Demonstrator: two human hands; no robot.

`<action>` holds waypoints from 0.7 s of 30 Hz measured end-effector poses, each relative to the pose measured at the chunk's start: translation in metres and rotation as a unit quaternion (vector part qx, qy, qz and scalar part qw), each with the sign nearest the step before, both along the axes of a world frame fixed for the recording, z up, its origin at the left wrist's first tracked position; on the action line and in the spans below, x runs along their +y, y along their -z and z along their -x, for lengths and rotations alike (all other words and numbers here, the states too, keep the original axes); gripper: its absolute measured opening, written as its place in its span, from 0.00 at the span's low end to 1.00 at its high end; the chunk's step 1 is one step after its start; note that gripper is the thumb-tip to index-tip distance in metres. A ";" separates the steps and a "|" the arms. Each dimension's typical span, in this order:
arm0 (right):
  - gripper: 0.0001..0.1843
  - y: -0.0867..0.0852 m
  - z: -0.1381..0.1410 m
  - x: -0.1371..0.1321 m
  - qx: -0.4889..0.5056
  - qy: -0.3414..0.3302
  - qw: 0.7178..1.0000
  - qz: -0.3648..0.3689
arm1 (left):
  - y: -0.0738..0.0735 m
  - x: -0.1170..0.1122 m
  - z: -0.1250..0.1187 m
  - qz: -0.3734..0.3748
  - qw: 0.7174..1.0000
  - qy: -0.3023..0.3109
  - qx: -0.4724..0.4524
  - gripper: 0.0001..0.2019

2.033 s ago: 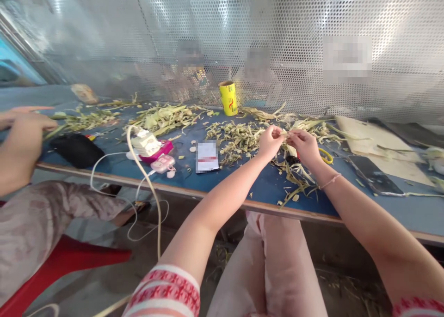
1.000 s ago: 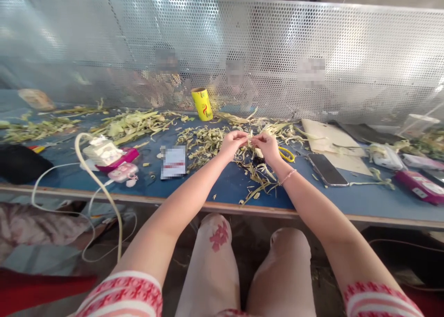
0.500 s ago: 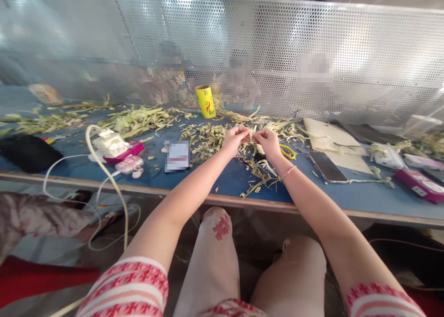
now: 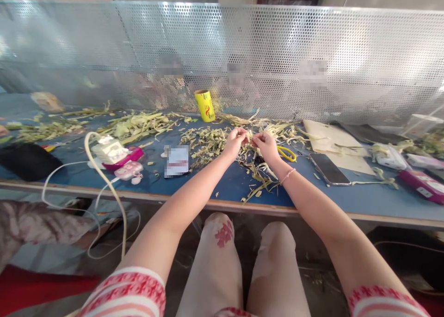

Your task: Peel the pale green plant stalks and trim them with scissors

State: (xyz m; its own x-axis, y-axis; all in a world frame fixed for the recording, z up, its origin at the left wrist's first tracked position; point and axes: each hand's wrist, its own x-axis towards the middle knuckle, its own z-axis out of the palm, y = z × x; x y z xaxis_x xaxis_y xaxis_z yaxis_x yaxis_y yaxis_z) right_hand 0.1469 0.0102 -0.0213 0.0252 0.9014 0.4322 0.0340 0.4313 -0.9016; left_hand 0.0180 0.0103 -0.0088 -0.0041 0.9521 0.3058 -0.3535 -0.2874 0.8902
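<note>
Over the blue table [image 4: 225, 183], my left hand [image 4: 235, 142] and my right hand [image 4: 266, 145] meet fingertip to fingertip. Both pinch a small pale strip of plant leaf [image 4: 250, 137] held between them, just above a pile of dry green-yellow leaf scraps [image 4: 211, 141]. More loose strips [image 4: 260, 178] lie under my right wrist, which wears a thin bracelet. Yellow-handled scissors [image 4: 287, 153] lie just right of my right hand.
A yellow cup [image 4: 204, 105] stands by the perforated metal screen [image 4: 277, 53]. A phone [image 4: 330, 169], flat cardboard [image 4: 333, 139] and a magenta box [image 4: 421, 185] lie to the right. Left are a white card [image 4: 176, 161], pink devices with white cables [image 4: 120, 157] and a black pouch [image 4: 26, 161].
The view has swung right and the neighbour's hands at the left have left the picture. My two hands stay together, still working the leaf strip over the scrap pile.
</note>
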 end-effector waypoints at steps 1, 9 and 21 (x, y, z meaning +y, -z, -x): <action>0.11 -0.001 0.001 -0.001 0.003 -0.001 1.000 0.000 | 0.000 0.000 0.000 0.008 1.000 0.003 -0.016 0.04; 0.10 -0.005 0.004 -0.007 0.014 -0.013 1.000 0.014 | -0.004 -0.004 0.001 0.087 0.988 0.054 -0.114 0.06; 0.11 -0.004 0.005 -0.005 0.025 -0.036 0.999 0.020 | -0.003 -0.004 -0.002 0.051 0.997 0.038 -0.043 0.06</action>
